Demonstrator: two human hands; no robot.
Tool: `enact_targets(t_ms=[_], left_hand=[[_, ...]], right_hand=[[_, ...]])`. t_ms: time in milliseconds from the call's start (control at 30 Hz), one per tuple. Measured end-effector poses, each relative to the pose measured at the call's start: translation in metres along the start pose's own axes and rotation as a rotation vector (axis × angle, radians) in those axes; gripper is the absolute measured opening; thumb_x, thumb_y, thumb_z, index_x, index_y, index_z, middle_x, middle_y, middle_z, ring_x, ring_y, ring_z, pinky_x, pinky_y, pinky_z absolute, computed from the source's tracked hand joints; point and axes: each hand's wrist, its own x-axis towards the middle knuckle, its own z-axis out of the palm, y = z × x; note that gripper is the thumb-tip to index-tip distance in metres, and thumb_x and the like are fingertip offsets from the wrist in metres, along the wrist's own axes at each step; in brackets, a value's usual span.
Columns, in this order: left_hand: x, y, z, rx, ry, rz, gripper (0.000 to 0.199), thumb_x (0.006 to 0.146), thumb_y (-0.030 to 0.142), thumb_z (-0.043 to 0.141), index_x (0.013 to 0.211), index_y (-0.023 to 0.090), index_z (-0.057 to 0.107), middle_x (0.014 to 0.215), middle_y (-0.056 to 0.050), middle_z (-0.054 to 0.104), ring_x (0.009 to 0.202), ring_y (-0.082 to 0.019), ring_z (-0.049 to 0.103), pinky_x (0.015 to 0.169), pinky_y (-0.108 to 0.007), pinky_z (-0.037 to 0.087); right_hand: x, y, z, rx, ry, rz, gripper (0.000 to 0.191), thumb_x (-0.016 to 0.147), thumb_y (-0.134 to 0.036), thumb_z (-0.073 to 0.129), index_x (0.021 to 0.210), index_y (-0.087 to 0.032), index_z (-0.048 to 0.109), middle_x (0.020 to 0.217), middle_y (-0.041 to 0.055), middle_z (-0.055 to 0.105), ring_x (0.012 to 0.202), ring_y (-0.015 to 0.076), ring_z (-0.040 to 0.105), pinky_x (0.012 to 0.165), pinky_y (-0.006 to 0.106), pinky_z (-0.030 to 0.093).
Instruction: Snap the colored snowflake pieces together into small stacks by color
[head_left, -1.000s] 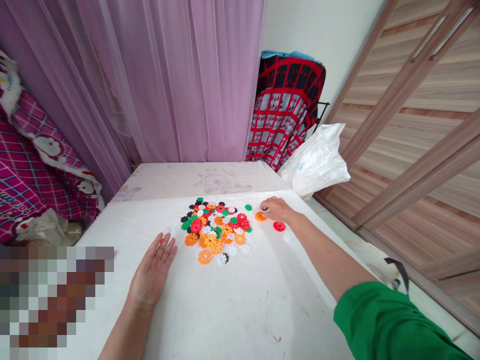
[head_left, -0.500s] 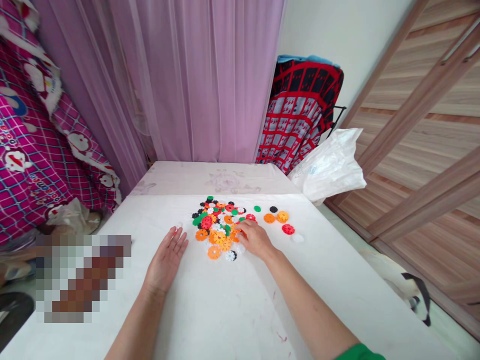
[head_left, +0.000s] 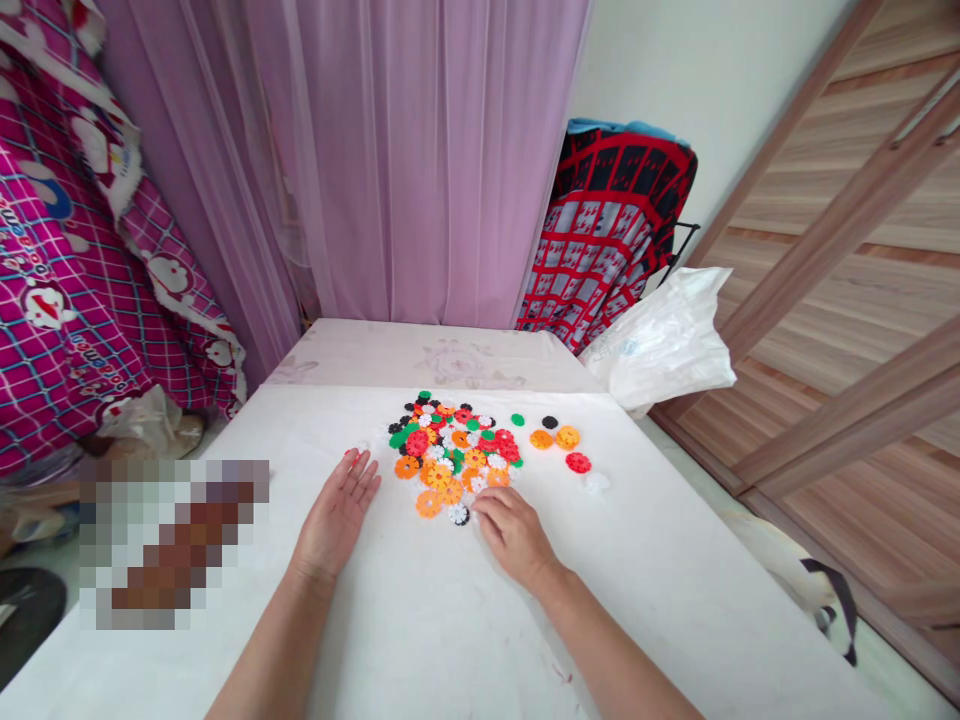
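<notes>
A pile of snowflake discs (head_left: 439,475), notched plastic rounds in orange, red, green, black and white, lies at the middle of the white-covered table. My left hand (head_left: 335,510) rests left of the pile, palm turned up, fingers stretched out, apart from the discs. A pale disc (head_left: 363,446) lies just beyond its fingertips. At the pile's near right edge, my right hand (head_left: 521,535) has its thumb and fingers drawn together; whatever may be between them is hidden. Close to those fingertips are a white disc (head_left: 458,513) over a black one and an orange disc (head_left: 499,478).
Right of the pile lie separate discs: green (head_left: 518,420), black (head_left: 550,423), orange (head_left: 541,439), red (head_left: 578,462) and clear white (head_left: 596,483). A white plastic bag (head_left: 660,340) is at the table's far right corner. Purple curtains (head_left: 420,160) hang behind; a wooden wardrobe (head_left: 847,300) stands right.
My right hand has drawn back toward me from the pile's right side, uncovering red and orange discs there. My left hand has stayed open in nearly the same place. The view has shifted slightly.
</notes>
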Motion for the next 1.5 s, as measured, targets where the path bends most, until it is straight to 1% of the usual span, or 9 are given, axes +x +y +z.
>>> enact_targets(t_ms=[100,200,400,633,833,1000,1167,1333,1500], left_hand=[[-0.001,0.0,0.001,-0.004,0.01,-0.002,0.032,0.085,0.034,0.056,0.114,0.023,0.065,0.14,-0.008,0.055,0.129,-0.024,0.051,0.115,-0.046,0.033],[-0.001,0.001,0.001,-0.003,0.01,-0.004,0.031,0.085,0.034,0.057,0.113,0.023,0.065,0.14,-0.008,0.055,0.129,-0.024,0.052,0.115,-0.045,0.033],[-0.001,0.001,0.001,0.013,0.0,0.002,0.031,0.085,0.034,0.057,0.112,0.023,0.065,0.141,-0.009,0.054,0.13,-0.024,0.05,0.114,-0.045,0.035],[-0.004,0.003,0.004,0.02,0.014,0.001,0.029,0.085,0.034,0.057,0.111,0.022,0.066,0.142,-0.009,0.053,0.13,-0.024,0.05,0.114,-0.044,0.035],[-0.003,0.002,0.003,0.032,-0.001,0.009,0.032,0.084,0.035,0.058,0.113,0.023,0.065,0.143,-0.009,0.052,0.132,-0.025,0.049,0.114,-0.045,0.035],[-0.003,0.002,0.003,0.031,-0.003,0.002,0.031,0.085,0.036,0.058,0.112,0.024,0.066,0.142,-0.008,0.053,0.131,-0.025,0.049,0.115,-0.045,0.034],[-0.003,0.001,0.003,0.024,0.006,0.012,0.032,0.083,0.036,0.059,0.112,0.023,0.066,0.141,-0.009,0.054,0.131,-0.025,0.049,0.115,-0.046,0.033],[-0.003,0.002,0.003,0.052,0.002,0.011,0.035,0.083,0.037,0.061,0.114,0.023,0.065,0.142,-0.009,0.053,0.133,-0.026,0.047,0.114,-0.046,0.035],[-0.003,0.003,0.004,0.052,0.01,0.014,0.034,0.082,0.038,0.062,0.113,0.024,0.066,0.141,-0.008,0.055,0.133,-0.026,0.047,0.116,-0.047,0.032]], right_hand=[[0.001,0.014,-0.014,-0.131,-0.002,0.231,0.026,0.088,-0.017,0.045,0.097,-0.025,0.068,0.101,0.0046,0.069,0.1,0.0188,0.062,0.091,0.031,0.047],[0.008,0.023,-0.026,-0.25,-0.092,0.446,0.024,0.086,-0.021,0.05,0.101,-0.026,0.068,0.104,0.0038,0.068,0.098,0.0193,0.063,0.085,0.029,0.047],[0.026,0.015,-0.028,-0.354,-0.186,0.527,0.028,0.084,-0.038,0.057,0.108,-0.026,0.065,0.111,0.0057,0.065,0.104,0.0212,0.06,0.081,0.029,0.044],[0.046,0.006,-0.021,-0.378,-0.232,0.55,0.038,0.082,-0.037,0.056,0.118,-0.024,0.06,0.116,0.0089,0.065,0.105,0.0247,0.061,0.079,0.032,0.045],[0.04,0.014,-0.023,-0.331,-0.168,0.541,0.042,0.078,-0.033,0.06,0.119,-0.027,0.057,0.113,0.004,0.068,0.099,0.0205,0.063,0.076,0.028,0.044],[0.046,0.04,-0.055,-0.359,-0.081,0.562,0.035,0.076,-0.03,0.062,0.111,-0.024,0.058,0.111,0.0032,0.068,0.102,0.0224,0.06,0.081,0.031,0.041],[0.064,0.079,-0.087,-0.48,-0.046,0.481,0.035,0.076,-0.029,0.062,0.109,-0.021,0.058,0.11,0.0057,0.068,0.108,0.0268,0.053,0.089,0.037,0.034],[0.07,0.107,-0.091,-0.477,-0.088,0.428,0.036,0.073,-0.026,0.061,0.109,-0.023,0.058,0.106,0.0045,0.069,0.109,0.0251,0.052,0.09,0.037,0.029],[0.073,0.115,-0.088,-0.472,-0.121,0.427,0.035,0.072,-0.024,0.062,0.107,-0.023,0.059,0.105,0.0043,0.069,0.109,0.0237,0.052,0.09,0.036,0.028]])
